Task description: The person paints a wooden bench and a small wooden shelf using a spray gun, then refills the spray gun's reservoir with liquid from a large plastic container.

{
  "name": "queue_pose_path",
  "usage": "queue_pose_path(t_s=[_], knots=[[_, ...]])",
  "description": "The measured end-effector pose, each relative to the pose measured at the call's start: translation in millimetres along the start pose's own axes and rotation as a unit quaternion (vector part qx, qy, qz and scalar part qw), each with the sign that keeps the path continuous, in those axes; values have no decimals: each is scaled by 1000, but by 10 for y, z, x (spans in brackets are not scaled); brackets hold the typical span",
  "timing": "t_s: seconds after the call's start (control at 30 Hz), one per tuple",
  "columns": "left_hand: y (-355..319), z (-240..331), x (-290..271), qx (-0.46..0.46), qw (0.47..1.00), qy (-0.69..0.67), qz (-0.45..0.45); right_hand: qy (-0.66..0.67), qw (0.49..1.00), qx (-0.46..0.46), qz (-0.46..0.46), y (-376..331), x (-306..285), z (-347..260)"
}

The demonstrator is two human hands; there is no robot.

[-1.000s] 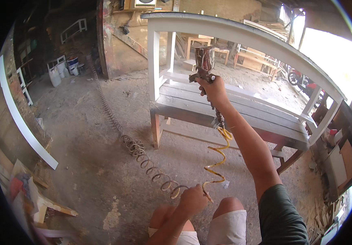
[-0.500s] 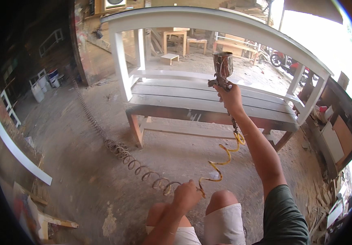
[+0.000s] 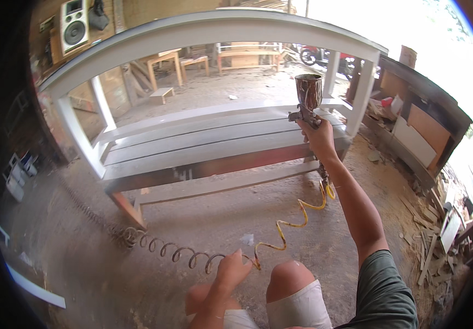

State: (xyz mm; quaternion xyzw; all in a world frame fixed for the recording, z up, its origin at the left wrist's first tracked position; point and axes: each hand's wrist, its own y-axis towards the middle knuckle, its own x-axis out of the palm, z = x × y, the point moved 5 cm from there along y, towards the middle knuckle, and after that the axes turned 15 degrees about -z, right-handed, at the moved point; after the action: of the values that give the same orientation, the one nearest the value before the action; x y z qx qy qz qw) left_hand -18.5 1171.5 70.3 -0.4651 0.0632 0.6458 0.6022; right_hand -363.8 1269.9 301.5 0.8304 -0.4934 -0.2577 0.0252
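Observation:
Out in front, my right hand (image 3: 320, 135) is closed around the handle of a spray gun (image 3: 302, 114), whose stained paint cup (image 3: 309, 90) stands upright on top. The gun points left, over the slatted lower shelf of a white-painted wooden table (image 3: 203, 143). From its handle a yellow coiled air hose (image 3: 283, 223) hangs down towards my lap. Near my knees my left hand (image 3: 233, 268) grips the hose, where the yellow part meets a brownish coil (image 3: 162, 249) stretching away left. The shelf's front edge shows patchy dark and reddish wood.
A low wooden cabinet (image 3: 420, 118) stands at the right, with scrap wood (image 3: 439, 236) heaped before it. Behind the table are small wooden tables (image 3: 162, 60), a speaker (image 3: 75, 26) and a red motorcycle (image 3: 324, 56). Buckets (image 3: 20, 175) sit at the far left.
My view has turned to the right, so the table appears further left. The spray gun has moved along the shelf towards its right end. Both hands keep their grip.

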Motion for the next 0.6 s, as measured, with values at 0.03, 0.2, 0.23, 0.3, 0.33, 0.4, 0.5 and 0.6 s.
queue_pose_path(t_s=[0.03, 0.2, 0.23, 0.3, 0.33, 0.4, 0.5, 0.6], knots=[[67, 36, 41, 8, 1000, -6, -2, -5, 1000, 3, 19, 22, -182, 113], [265, 319, 77, 21, 996, -72, -42, -55, 992, -6, 109, 169, -1130, 693], [288, 284, 121, 15, 996, -75, -52, -59, 990, -17, 123, 196, -1240, 722], [362, 332, 181, 33, 994, -87, -60, -104, 983, -28, 148, 202, -1612, 815], [358, 365, 228, 49, 992, -100, -60, -132, 978, -27, 159, 158, -1800, 845], [276, 442, 314, 46, 987, -136, -74, -180, 966, 9, 186, -51, -2033, 771], [135, 541, 467, 12, 979, -177, -99, -277, 933, 43, 224, -406, -2368, 699], [-39, 676, 768, -8, 980, -165, -109, -254, 937, 96, 219, -848, -2640, 524]])
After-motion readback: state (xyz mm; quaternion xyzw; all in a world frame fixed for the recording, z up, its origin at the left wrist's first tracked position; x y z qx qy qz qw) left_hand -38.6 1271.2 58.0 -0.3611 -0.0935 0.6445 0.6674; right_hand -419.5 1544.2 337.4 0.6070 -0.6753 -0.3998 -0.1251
